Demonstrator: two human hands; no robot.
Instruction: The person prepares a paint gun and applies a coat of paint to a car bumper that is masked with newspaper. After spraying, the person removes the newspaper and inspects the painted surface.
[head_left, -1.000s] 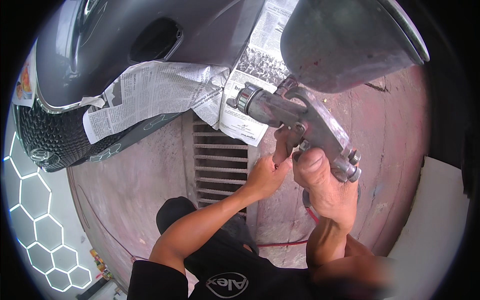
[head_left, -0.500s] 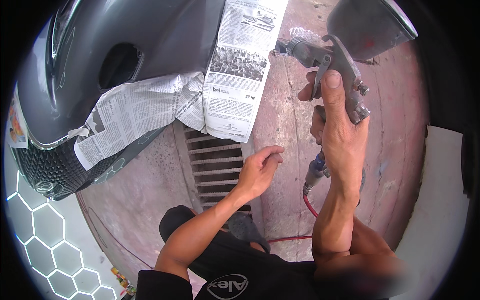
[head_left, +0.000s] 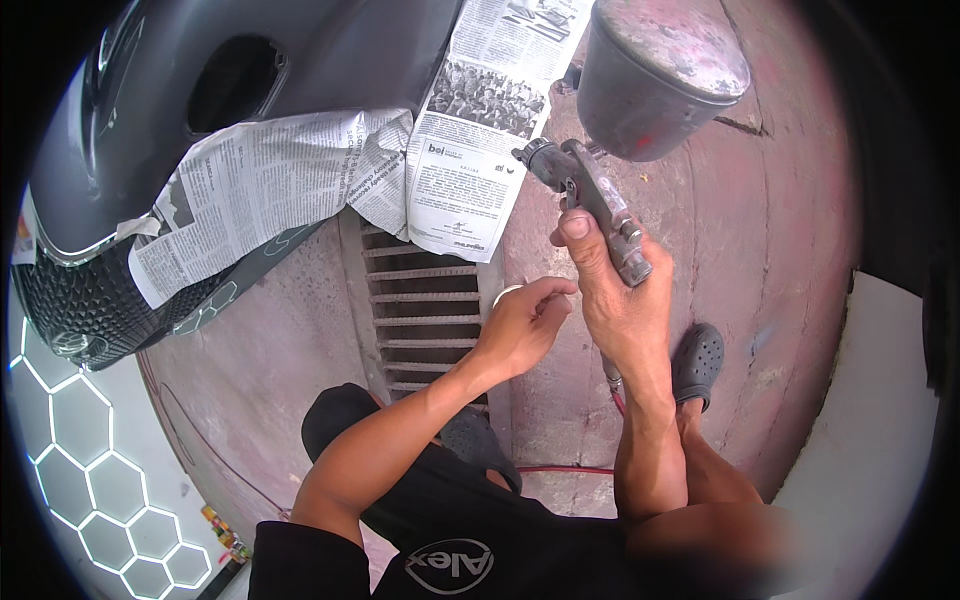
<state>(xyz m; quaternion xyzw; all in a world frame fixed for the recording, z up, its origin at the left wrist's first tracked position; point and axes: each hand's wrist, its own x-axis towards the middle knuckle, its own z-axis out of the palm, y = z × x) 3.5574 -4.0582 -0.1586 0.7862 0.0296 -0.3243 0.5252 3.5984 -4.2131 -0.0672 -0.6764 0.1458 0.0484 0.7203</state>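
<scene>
My right hand (head_left: pixel 632 310) is closed round a metal spray gun (head_left: pixel 605 210), its thumb lying along the body. A large grey paint cup (head_left: pixel 650 115) is mounted on the gun. The nozzle points left, toward newspaper (head_left: pixel 470 175) hanging from a dark grey car bumper (head_left: pixel 340 60). My left hand (head_left: pixel 522 328) is beside the right, with its fingers curled in and no contact with the gun. Behind its knuckles shows a small pale curved edge that I cannot make out. What its fingers hold, if anything, is hidden.
A slatted floor grate (head_left: pixel 425 320) lies below the bumper. One red hose (head_left: pixel 565 469) runs across the concrete near my feet, one in a dark clog (head_left: pixel 699 362). A second newspaper sheet (head_left: pixel 280 190) covers the bumper's lower edge. Glowing hexagon lights (head_left: pixel 85 410) fill the left.
The spray gun has come down and left, and its cup has turned so that the lid shows. My left hand has barely moved. The bumper sits slightly higher in view.
</scene>
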